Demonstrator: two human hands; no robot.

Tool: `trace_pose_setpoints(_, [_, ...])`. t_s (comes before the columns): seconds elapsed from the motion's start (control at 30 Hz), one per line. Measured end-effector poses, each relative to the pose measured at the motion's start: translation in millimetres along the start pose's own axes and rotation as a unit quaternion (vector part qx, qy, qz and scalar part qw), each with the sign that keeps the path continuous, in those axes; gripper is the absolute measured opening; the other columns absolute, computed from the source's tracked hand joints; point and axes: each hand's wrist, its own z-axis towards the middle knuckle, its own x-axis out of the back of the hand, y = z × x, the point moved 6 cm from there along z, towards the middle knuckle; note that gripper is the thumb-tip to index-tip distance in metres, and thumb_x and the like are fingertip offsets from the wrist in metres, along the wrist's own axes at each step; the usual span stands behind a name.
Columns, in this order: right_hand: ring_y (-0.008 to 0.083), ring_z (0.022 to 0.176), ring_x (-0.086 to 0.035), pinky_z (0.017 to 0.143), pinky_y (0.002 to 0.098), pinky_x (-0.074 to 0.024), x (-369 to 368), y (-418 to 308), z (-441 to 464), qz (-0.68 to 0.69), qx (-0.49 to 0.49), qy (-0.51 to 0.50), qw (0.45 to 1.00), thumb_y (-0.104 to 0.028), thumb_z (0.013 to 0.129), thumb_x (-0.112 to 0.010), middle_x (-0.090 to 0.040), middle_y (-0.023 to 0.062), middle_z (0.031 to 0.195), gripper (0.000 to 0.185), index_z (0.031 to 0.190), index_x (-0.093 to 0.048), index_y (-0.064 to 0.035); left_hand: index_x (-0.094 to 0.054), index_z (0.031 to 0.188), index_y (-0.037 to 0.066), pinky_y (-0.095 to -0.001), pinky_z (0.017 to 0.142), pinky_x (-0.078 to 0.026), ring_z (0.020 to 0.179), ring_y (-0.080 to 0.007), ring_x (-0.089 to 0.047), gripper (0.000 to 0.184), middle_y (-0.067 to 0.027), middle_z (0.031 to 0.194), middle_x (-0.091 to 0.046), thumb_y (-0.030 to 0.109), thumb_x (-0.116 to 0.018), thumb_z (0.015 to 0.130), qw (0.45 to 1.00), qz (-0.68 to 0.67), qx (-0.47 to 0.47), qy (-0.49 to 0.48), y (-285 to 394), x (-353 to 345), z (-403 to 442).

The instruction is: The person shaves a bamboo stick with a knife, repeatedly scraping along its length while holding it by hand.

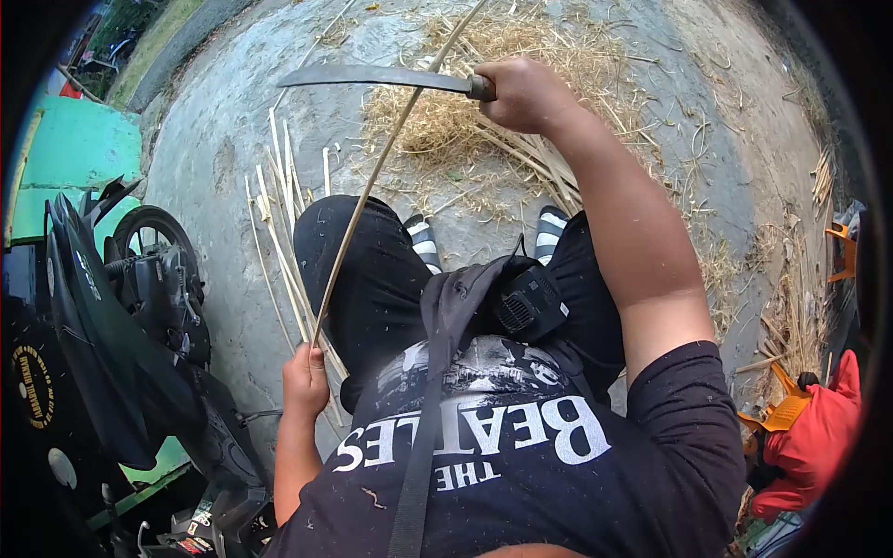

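Observation:
My right hand (pixel 530 95) is closed around the short wooden handle of a machete (pixel 372 75), held out in front of me. Its long, slightly curved blade points left and crosses a thin bamboo strip (pixel 372 191); it appears to touch the strip there. The strip's lower end is gripped in my left hand (pixel 305 379), beside my left thigh. From that hand it slants up past my left knee and out of the top of the view. More pale bamboo strips (pixel 284 246) lie on the ground just beyond my left hand.
A heap of fine shavings (pixel 502 93) covers the concrete ahead, with split strips (pixel 535 153) at its near side. A black motorcycle (pixel 139 307) stands close on my left. To the right are a red cloth (pixel 814 428), an orange plastic piece (pixel 786 402) and more strips (pixel 791 307).

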Motion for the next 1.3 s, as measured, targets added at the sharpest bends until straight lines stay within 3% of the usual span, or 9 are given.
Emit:
trace_pose_setpoints(0.07, [0.0316,0.097,-0.073,0.089,0.0454,-0.0583,2,-13,-9,-0.007,0.026,-0.032,0.999,-0.018,0.087,-0.066,-0.075,0.0112,0.096,0.022,0.106,-0.076,-0.0175,-0.05,0.081,0.0,-0.0461,0.054,-0.04,0.056,-0.0423,-0.052,0.055,-0.0214,0.062,-0.05,0.046,-0.046,0.111,1.0,-0.002,0.009,-0.002,-8,0,-9])
trace_pose_setpoints(0.3, [0.0351,0.098,-0.072,0.09,0.045,-0.0573,-32,44,18,0.106,-0.054,-0.062,0.991,-0.014,0.084,-0.064,-0.075,0.0153,0.101,0.027,0.108,-0.075,-0.0134,-0.049,0.081,0.0,-0.0499,0.056,-0.041,0.063,-0.0499,-0.057,0.057,-0.024,0.065,-0.053,0.048,-0.046,0.111,0.999,0.032,0.027,-0.014,-12,7,-22])
trace_pose_setpoints(0.5, [0.0331,0.098,-0.073,0.088,0.0455,-0.0578,-25,13,10,0.049,-0.012,-0.047,0.998,-0.019,0.086,-0.065,-0.076,0.0142,0.103,0.027,0.11,-0.075,-0.0146,-0.051,0.081,-0.001,-0.0501,0.055,-0.041,0.064,-0.051,-0.057,0.058,-0.0241,0.065,-0.054,0.05,-0.046,0.11,0.999,0.032,0.019,-0.006,-16,3,-19])
trace_pose_setpoints(0.6, [0.0326,0.099,-0.073,0.088,0.0448,-0.0581,-28,50,23,0.119,-0.081,-0.012,0.989,-0.02,0.086,-0.065,-0.076,0.0147,0.106,0.029,0.113,-0.076,-0.016,-0.048,0.08,0.0,-0.0457,0.056,-0.04,0.056,-0.0324,-0.052,0.062,-0.0164,0.061,-0.048,0.053,-0.043,0.11,0.999,0.019,0.037,-0.02,-20,2,-18])
trace_pose_setpoints(0.73, [0.0317,0.1,-0.073,0.089,0.0439,-0.0585,-9,27,10,0.044,-0.056,-0.013,0.997,-0.018,0.086,-0.065,-0.076,0.0144,0.106,0.029,0.113,-0.076,-0.0179,-0.051,0.082,0.0,-0.0491,0.056,-0.042,0.061,-0.0481,-0.057,0.06,-0.0235,0.063,-0.053,0.052,-0.045,0.109,1.0,0.015,0.012,-0.021,-14,6,-16])
trace_pose_setpoints(0.83, [0.0298,0.1,-0.073,0.089,0.0438,-0.0587,13,-18,-17,-0.047,0.021,-0.039,0.998,-0.019,0.086,-0.067,-0.077,0.0115,0.104,0.027,0.111,-0.076,-0.0172,-0.049,0.081,-0.001,-0.049,0.055,-0.042,0.061,-0.0481,-0.057,0.06,-0.0231,0.062,-0.052,0.053,-0.046,0.109,1.0,0.021,0.009,-0.019,-23,0,-17])
trace_pose_setpoints(0.97, [0.0301,0.101,-0.073,0.089,0.0435,-0.0579,6,36,4,0.095,-0.075,-0.038,0.992,-0.016,0.087,-0.063,-0.077,0.013,0.107,0.032,0.116,-0.076,-0.0177,-0.053,0.084,-0.001,-0.0457,0.057,-0.041,0.056,-0.0358,-0.054,0.059,-0.0191,0.062,-0.051,0.051,-0.043,0.111,1.0,0.005,-0.006,-0.014,-37,-12,-10])
trace_pose_setpoints(1.07, [0.0291,0.079,-0.071,0.075,0.0442,-0.0543,-2,58,13,0.124,-0.091,0.031,0.988,-0.015,0.084,-0.067,-0.072,0.0163,0.083,0.015,0.095,-0.072,-0.0059,-0.054,0.084,-0.001,-0.046,0.057,-0.042,0.057,-0.0377,-0.055,0.06,-0.0207,0.062,-0.051,0.051,-0.044,0.11,1.0,0.024,-0.002,-0.014,-30,-2,-9])
trace_pose_setpoints(1.3, [0.0322,0.101,-0.073,0.089,0.0447,-0.0575,-7,24,2,0.039,-0.032,-0.026,0.998,-0.018,0.085,-0.066,-0.075,0.0146,0.1,0.024,0.106,-0.075,-0.0133,-0.05,0.083,0.0,-0.0511,0.056,-0.041,0.063,-0.0494,-0.058,0.059,-0.0233,0.063,-0.054,0.052,-0.045,0.109,1.0,0.024,0.006,-0.008,-30,-10,-16])
